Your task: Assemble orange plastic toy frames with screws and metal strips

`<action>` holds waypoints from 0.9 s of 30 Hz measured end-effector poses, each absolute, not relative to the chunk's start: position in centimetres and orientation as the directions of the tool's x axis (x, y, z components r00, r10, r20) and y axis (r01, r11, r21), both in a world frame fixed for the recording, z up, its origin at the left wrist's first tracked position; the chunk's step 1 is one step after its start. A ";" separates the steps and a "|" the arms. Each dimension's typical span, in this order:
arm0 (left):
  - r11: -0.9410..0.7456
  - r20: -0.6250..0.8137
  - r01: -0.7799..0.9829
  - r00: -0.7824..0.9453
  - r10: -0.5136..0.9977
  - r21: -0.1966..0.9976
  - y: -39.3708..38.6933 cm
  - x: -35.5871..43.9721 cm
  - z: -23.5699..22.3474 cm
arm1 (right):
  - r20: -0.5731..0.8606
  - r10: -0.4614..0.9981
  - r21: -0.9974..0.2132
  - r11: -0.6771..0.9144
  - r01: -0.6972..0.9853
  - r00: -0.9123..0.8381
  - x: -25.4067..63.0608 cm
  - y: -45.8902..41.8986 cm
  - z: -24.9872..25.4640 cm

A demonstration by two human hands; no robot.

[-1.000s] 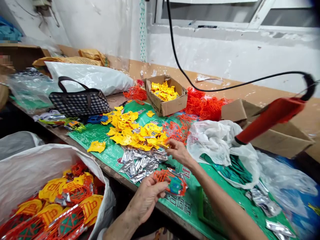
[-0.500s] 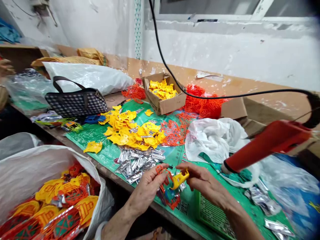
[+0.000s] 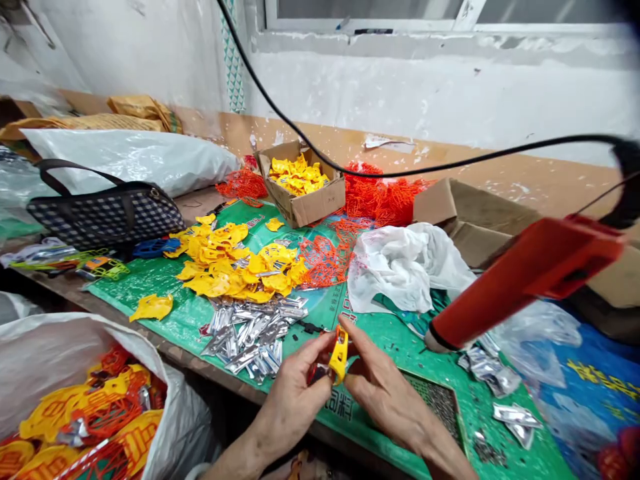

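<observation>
Silvery strips [image 3: 255,337] are lying on the green sheet [image 3: 183,337]; right of them, the left hand [image 3: 293,393] is pinching a yellow plastic piece [image 3: 339,357], the right hand [image 3: 385,393] is gripping its other side, fingers nearly closed, beside a green tray [image 3: 463,430].

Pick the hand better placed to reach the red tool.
Probably the right hand: it is nearer the red tool, which is off to its side. The left hand is farther; both hold the yellow piece.
</observation>
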State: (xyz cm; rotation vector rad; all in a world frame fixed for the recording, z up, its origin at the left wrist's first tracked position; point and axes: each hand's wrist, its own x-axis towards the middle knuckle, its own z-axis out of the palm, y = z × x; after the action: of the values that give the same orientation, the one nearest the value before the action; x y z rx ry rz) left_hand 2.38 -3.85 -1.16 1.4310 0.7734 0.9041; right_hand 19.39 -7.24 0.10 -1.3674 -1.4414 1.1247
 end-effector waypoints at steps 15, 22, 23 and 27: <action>-0.871 0.618 0.310 0.616 0.489 0.380 -5.4 2.9 -1.7 | 0.060 0.987 -0.888 0.122 -0.444 0.152 19.7 -9.4 -3.2; -0.890 0.625 0.353 0.635 0.454 0.288 -5.5 3.4 -2.9 | 0.067 0.982 -0.922 0.128 -0.365 0.176 20.0 -9.9 -3.0; -0.889 0.630 0.365 0.629 0.455 0.278 -5.5 3.4 -3.1 | 0.065 0.982 -0.925 0.127 -0.358 0.178 20.0 -9.9 -3.0; -0.872 0.601 0.402 0.635 0.485 0.279 -5.5 3.3 -2.7 | 0.054 0.977 -0.936 0.121 -0.332 0.206 19.9 -9.9 -3.3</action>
State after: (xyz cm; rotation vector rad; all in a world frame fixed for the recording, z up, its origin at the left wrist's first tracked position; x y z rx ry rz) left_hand 3.35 -5.55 -2.70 2.7320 0.7448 1.0585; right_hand 19.87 -9.87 -3.30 -0.9752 -0.8556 1.1494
